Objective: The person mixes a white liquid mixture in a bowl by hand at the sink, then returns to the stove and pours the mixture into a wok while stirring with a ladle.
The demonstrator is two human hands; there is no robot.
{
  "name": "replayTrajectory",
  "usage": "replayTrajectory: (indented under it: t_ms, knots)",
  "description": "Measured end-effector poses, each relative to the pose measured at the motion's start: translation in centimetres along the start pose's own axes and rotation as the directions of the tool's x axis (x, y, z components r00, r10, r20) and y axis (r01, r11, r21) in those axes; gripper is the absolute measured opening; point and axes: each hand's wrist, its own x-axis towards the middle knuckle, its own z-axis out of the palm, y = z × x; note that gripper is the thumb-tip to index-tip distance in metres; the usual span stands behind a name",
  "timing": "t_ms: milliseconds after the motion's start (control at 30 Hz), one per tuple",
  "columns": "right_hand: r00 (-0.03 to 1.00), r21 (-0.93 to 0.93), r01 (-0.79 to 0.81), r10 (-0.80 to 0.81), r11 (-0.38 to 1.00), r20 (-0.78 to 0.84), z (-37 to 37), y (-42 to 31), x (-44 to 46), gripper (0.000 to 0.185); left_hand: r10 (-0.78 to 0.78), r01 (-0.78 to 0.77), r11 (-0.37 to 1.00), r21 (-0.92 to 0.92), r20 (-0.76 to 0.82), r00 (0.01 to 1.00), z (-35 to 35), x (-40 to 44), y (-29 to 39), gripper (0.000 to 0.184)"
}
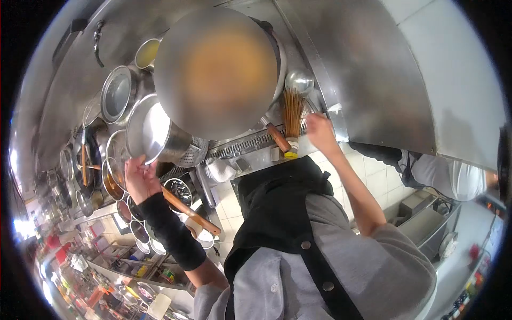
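Note:
My left hand [143,178], at the end of a black arm sleeve, has its fingers closed at the near rim of a shiny steel pot [146,125]. A long wooden handle [191,212] reaches out below that wrist. To the right, my right hand [321,132] is curled and slightly blurred; what it grips, if anything, is hidden. Beside it stands a bamboo wok brush [293,109], with a round steel ladle bowl [300,82] just beyond. A short wooden handle [278,138] slants left of the brush. A large blurred round area [216,74] covers the middle of the stove.
More steel pots [118,95], a small container of yellow liquid [148,54] and a whisk [84,138] crowd the left. A perforated ladle [193,153] and white cloth [221,169] lie by the front edge. Another person [453,176] stands at the right.

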Motion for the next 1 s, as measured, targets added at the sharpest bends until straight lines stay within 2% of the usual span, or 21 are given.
replayTrajectory:
  t_ms: [33,67,100,133,167,200,233,267,300,400,433,467,533,567,667,733,767,800,900,1000]
  knots:
    - [0.993,-0.242,0.028,-0.056,0.970,-0.108,-1.0,3.3,-1.6,0.016,-0.010,0.010,1.000,-0.007,-0.026,1.000,0.2,-0.9,0.0,0.009]
    - [0.987,-0.401,-0.157,0.158,0.903,-0.029,-3.2,5.4,-3.9,0.022,-0.004,0.004,1.000,-0.004,-0.015,1.000,-0.3,-1.2,-0.2,0.009]
    - [0.980,-0.605,-0.139,0.198,0.784,0.031,-3.8,11.1,-7.2,0.033,0.001,-0.001,1.000,-0.001,-0.004,1.000,-0.8,-1.5,-0.6,0.009]
    - [0.970,-0.634,-0.095,0.214,0.767,0.113,-5.1,14.8,-10.2,0.044,0.005,-0.005,1.000,0.002,0.005,1.000,-1.2,-1.8,-1.1,0.009]
    - [0.702,-0.563,-0.352,0.609,0.748,0.370,-6.6,16.2,-10.6,0.040,0.003,-0.003,1.000,0.025,-0.007,1.000,-1.4,-2.2,-1.4,0.011]
    - [0.609,-0.296,-0.576,0.642,0.762,0.466,-6.7,16.1,-11.3,0.034,-0.014,0.014,0.999,0.036,-0.025,1.000,-1.5,-2.5,-1.5,0.012]
    - [0.531,-0.016,-0.754,0.624,0.656,0.573,-6.8,15.5,-12.0,0.028,-0.027,0.029,0.999,0.044,-0.042,0.999,-1.4,-2.7,-1.5,0.013]
    - [0.477,0.237,-0.862,0.560,0.448,0.677,-7.1,14.9,-12.5,0.022,-0.037,0.040,0.998,0.049,-0.062,0.997,-1.4,-2.8,-1.6,0.014]
    - [0.490,0.406,-0.871,0.511,0.275,0.706,-7.6,12.3,-12.2,0.015,-0.049,0.054,0.996,0.066,-0.066,0.997,-1.7,-2.9,-1.7,0.016]
    - [0.573,0.551,-0.813,0.434,0.189,0.696,-8.9,9.5,-11.4,0.014,-0.070,0.074,0.996,0.058,-0.072,0.995,-2.0,-3.0,-2.0,0.016]
    - [0.590,0.404,-0.805,0.527,0.434,0.611,-9.3,7.1,-10.7,0.015,-0.067,0.070,0.996,0.057,-0.061,0.996,-1.8,-3.2,-2.0,0.016]
    - [0.678,0.310,-0.724,0.555,0.616,0.483,-9.0,6.1,-10.9,0.016,-0.065,0.068,0.996,0.057,-0.050,0.997,-1.7,-3.4,-2.0,0.016]
    - [0.842,0.016,-0.507,0.491,0.862,0.222,-8.5,4.8,-12.2,0.018,-0.064,0.065,0.997,0.050,-0.031,0.997,-1.6,-3.6,-2.1,0.016]
    - [0.909,-0.224,-0.385,0.410,0.895,0.076,-7.8,5.3,-13.1,0.018,-0.064,0.065,0.997,0.047,-0.027,0.998,-1.7,-3.8,-2.1,0.016]
    - [0.897,-0.244,-0.438,0.400,0.865,-0.189,-6.0,6.4,-12.8,0.025,-0.071,0.073,0.995,0.061,-0.036,0.997,-1.5,-3.9,-2.1,0.017]
    - [0.925,0.019,-0.351,0.349,0.936,-0.148,-4.3,8.4,-11.2,0.046,-0.067,0.070,0.995,0.072,-0.037,0.997,-1.4,-4.1,-2.2,0.017]
    - [0.970,-0.094,-0.165,0.144,0.982,-0.193,-3.3,9.3,-10.3,0.056,-0.059,0.061,0.995,0.074,-0.025,0.998,-1.3,-4.2,-2.3,0.017]
    - [0.974,-0.214,0.028,-0.075,0.976,-0.216,-2.2,9.8,-9.2,0.066,-0.047,0.048,0.996,0.072,-0.013,0.999,-1.0,-4.2,-2.4,0.017]
    - [0.978,-0.369,-0.199,0.161,0.908,-0.131,1.1,11.3,-7.7,0.083,-0.052,0.055,0.998,0.041,-0.067,0.996,-0.3,-4.8,-2.5,0.017]
    - [0.977,-0.487,-0.213,0.178,0.847,-0.116,3.4,12.2,-7.0,0.088,-0.059,0.061,0.997,0.051,-0.041,0.997,-1.3,-4.9,-2.5,0.016]
